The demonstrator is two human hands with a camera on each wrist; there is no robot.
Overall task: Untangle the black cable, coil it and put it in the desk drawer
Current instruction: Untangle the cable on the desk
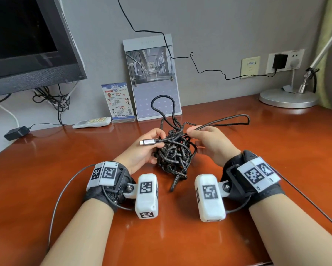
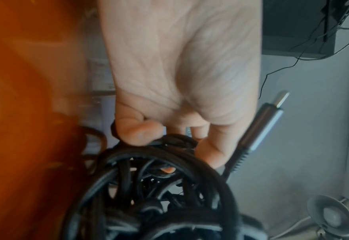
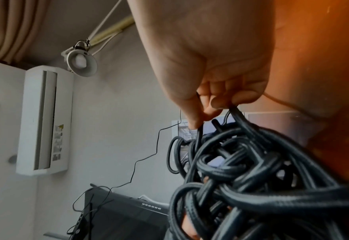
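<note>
1. At the left of my view, my left hand (image 1: 142, 148) is held palm-in just above the brown desk (image 1: 46, 169), wrist low and near me. Its fingers are curled into the left side of the black cable (image 1: 174, 152), gripping strands beside the silver plug (image 1: 148, 142).
2. The plug points left, its long axis level and across the scene, sticking out past the left thumb.
3. In the middle, the cable is a dense knot held between both hands, touching each. A tail hangs toward me and reaches the desk; one loop rises at the far side and another long loop stretches far right.
4. On the right, my right hand (image 1: 209, 143) mirrors the left, its thumb and fingers pinching strands at the top right of the knot, where the long right loop leaves it.
5. I judge the plug end, nearest my left hand, is the end to feed back through. No drawer is in view.
</note>
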